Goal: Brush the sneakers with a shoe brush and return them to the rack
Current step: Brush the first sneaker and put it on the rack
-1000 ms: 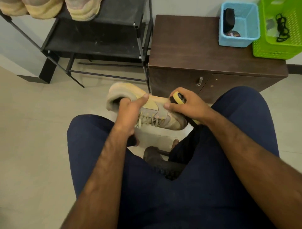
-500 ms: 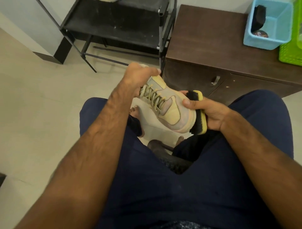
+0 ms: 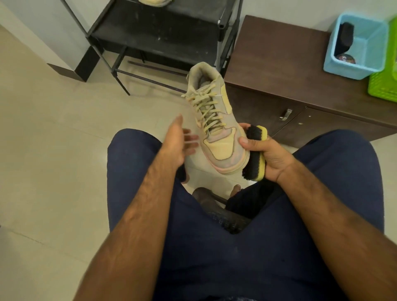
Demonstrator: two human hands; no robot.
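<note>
A beige and yellow sneaker [image 3: 214,120] hangs above my knees, toe towards me and heel pointing at the rack. My right hand [image 3: 268,154] grips a yellow-backed shoe brush [image 3: 255,154] with black bristles. Its thumb presses on the sneaker's toe and pins it against the bristles. My left hand [image 3: 178,141] is just left of the sneaker, blurred, with its fingers straight. Whether its fingertips touch the sneaker's side I cannot tell. The black shoe rack [image 3: 159,34] stands straight ahead, and a second sneaker [image 3: 152,1] shows on its upper shelf at the frame's top edge.
A dark brown cabinet [image 3: 279,53] stands right of the rack. On it are a blue basket [image 3: 343,68] holding a black brush [image 3: 347,35] and a tin [image 3: 344,59], and a green basket [image 3: 382,86]. I sit over a tiled floor with my legs apart.
My left hand has let go of the sneaker's heel and dropped beside it with fingers spread. The sneaker has turned toe-down towards me, held by my right hand with the brush.
</note>
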